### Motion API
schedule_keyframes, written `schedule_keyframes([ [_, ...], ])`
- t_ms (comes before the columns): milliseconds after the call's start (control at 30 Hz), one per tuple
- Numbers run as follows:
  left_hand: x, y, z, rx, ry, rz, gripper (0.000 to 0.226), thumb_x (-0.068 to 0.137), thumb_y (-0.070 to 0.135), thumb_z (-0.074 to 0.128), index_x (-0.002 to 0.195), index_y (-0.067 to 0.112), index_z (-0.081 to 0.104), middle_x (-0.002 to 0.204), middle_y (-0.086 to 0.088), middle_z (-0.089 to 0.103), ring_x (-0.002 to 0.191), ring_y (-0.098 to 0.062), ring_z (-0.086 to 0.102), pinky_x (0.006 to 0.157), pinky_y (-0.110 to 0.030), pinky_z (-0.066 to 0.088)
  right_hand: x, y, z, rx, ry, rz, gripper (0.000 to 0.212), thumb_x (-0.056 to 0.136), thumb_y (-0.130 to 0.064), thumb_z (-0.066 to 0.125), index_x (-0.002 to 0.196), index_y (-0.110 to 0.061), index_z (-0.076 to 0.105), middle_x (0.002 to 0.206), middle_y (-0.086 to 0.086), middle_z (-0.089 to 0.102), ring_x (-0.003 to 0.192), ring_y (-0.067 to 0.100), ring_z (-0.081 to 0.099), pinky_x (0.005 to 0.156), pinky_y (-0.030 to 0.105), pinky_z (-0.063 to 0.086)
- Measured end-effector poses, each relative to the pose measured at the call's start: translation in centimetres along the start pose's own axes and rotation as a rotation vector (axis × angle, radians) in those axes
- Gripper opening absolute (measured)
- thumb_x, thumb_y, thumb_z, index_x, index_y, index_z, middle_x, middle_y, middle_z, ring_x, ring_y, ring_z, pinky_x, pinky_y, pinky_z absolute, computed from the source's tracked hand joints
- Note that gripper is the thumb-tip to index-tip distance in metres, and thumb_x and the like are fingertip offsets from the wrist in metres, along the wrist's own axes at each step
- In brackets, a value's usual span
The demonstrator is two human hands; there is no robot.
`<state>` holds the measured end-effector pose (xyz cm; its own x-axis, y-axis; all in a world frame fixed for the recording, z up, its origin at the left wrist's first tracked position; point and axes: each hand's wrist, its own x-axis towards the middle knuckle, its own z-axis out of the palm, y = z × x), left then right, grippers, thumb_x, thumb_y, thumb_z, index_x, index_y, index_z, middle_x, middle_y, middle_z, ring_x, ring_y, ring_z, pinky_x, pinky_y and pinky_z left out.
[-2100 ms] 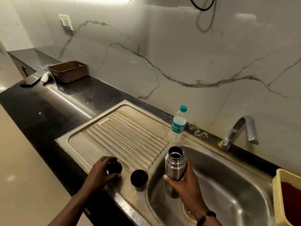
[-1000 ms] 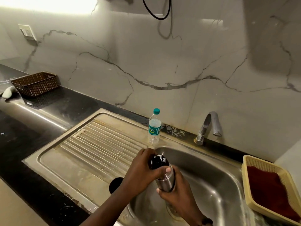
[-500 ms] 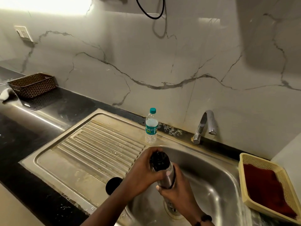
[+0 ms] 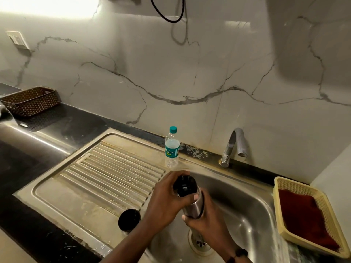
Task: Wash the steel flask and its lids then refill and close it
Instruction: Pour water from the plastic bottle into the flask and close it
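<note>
Over the sink basin (image 4: pixel 247 209) I hold the steel flask (image 4: pixel 193 207) upright. My right hand (image 4: pixel 207 223) wraps its body from below. My left hand (image 4: pixel 167 198) curls round the black inner lid (image 4: pixel 185 186), which sits on the flask's mouth. The black outer cup lid (image 4: pixel 129 219) stands alone on the drainboard (image 4: pixel 98 179), near its front edge, left of my left forearm. The flask's lower part is hidden behind my right hand.
A capped plastic water bottle (image 4: pixel 171 148) stands at the back of the drainboard. The tap (image 4: pixel 234 145) rises behind the basin. A yellow basket (image 4: pixel 281 198) with a red cloth sits at the right. A brown woven basket (image 4: pixel 30 100) is far left on the black counter.
My left hand picked the inner lid up from the drainboard and brought it onto the flask's mouth. Over the last second both hands stay on the flask with little movement.
</note>
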<state>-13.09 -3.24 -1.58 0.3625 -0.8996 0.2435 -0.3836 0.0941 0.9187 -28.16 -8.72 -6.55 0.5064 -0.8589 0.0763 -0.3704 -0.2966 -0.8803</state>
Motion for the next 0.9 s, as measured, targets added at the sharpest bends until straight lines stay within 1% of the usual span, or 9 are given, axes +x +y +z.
schedule_keyframes([
  [133,0.2,-0.3,-0.5,-0.050,-0.189,0.001,0.064,0.072,0.031,0.080,0.130,0.033,0.055,0.127,0.010,0.062,0.121,-0.013,0.059,0.103,-0.043,0.049,0.0,0.3,-0.4,-0.023,-0.031,-0.007,0.066,0.062,-0.029,0.084,0.116,-0.044,0.050,0.111,-0.023,0.063,0.099,0.001,0.063,0.081,0.032,0.055],
  [267,0.2,0.3,0.5,0.133,-0.091,-0.042,0.067,0.064,0.075,0.072,0.122,0.050,0.050,0.122,0.018,0.043,0.120,-0.001,0.045,0.099,-0.023,0.047,0.1,0.3,-0.3,-0.013,-0.024,0.005,0.066,0.061,-0.028,0.084,0.114,-0.047,0.050,0.109,-0.025,0.064,0.098,-0.002,0.063,0.078,0.022,0.053],
  [333,0.2,0.5,0.5,0.068,-0.024,-0.032,0.054,0.071,0.054,0.080,0.119,0.044,0.056,0.117,0.014,0.051,0.112,-0.002,0.055,0.095,-0.025,0.052,0.1,0.2,-0.4,-0.003,-0.032,0.004,0.067,0.063,-0.026,0.085,0.115,-0.048,0.049,0.109,-0.023,0.065,0.098,-0.001,0.063,0.077,0.017,0.052],
  [433,0.4,0.3,0.0,-0.123,-0.136,-0.031,0.060,0.075,0.016,0.080,0.127,0.031,0.053,0.122,0.010,0.062,0.116,-0.012,0.061,0.102,-0.039,0.052,0.2,0.3,-0.8,0.010,-0.026,0.012,0.066,0.064,-0.024,0.086,0.114,-0.046,0.050,0.109,-0.027,0.064,0.098,-0.003,0.063,0.076,0.012,0.050],
  [567,0.7,0.6,0.7,0.125,-0.146,-0.050,0.089,0.062,0.063,0.078,0.134,0.039,0.031,0.132,0.019,0.034,0.125,-0.003,0.041,0.105,-0.026,0.044,0.4,0.2,-0.6,0.024,-0.026,0.023,0.070,0.062,-0.027,0.085,0.119,-0.045,0.050,0.111,-0.024,0.066,0.100,-0.002,0.064,0.079,0.016,0.052],
  [667,0.7,0.5,0.8,-0.056,-0.025,-0.084,0.069,0.068,0.045,0.087,0.121,0.032,0.047,0.118,0.006,0.059,0.111,-0.012,0.061,0.094,-0.035,0.056,0.4,0.0,-0.7,0.043,-0.021,0.018,0.070,0.063,-0.025,0.086,0.119,-0.044,0.050,0.110,-0.026,0.065,0.099,-0.004,0.063,0.076,0.013,0.050],
  [733,0.9,0.1,0.5,-0.217,-0.118,-0.113,0.075,0.072,0.028,0.087,0.131,0.035,0.041,0.123,0.006,0.061,0.117,-0.013,0.062,0.100,-0.036,0.054,0.6,0.2,-0.9,0.058,-0.015,0.025,0.069,0.064,-0.024,0.087,0.120,-0.041,0.050,0.111,-0.023,0.066,0.099,-0.004,0.063,0.078,0.014,0.051],
  [800,1.0,0.0,0.4,-0.191,-0.204,-0.123,0.087,0.066,0.045,0.086,0.132,0.046,0.030,0.132,0.014,0.048,0.127,-0.012,0.053,0.106,-0.037,0.049,0.7,0.3,-1.0,0.054,-0.010,0.038,0.067,0.064,-0.026,0.087,0.117,-0.042,0.050,0.109,-0.021,0.067,0.098,-0.004,0.063,0.078,0.016,0.052],
  [900,1.0,0.4,1.1,0.033,-0.070,-0.064,0.071,0.061,0.065,0.081,0.116,0.049,0.039,0.122,0.018,0.046,0.117,-0.010,0.055,0.098,-0.036,0.053,0.9,0.4,-0.9,0.023,-0.014,0.033,0.067,0.063,-0.028,0.086,0.116,-0.042,0.049,0.108,-0.018,0.066,0.098,-0.001,0.063,0.079,0.023,0.055],
])
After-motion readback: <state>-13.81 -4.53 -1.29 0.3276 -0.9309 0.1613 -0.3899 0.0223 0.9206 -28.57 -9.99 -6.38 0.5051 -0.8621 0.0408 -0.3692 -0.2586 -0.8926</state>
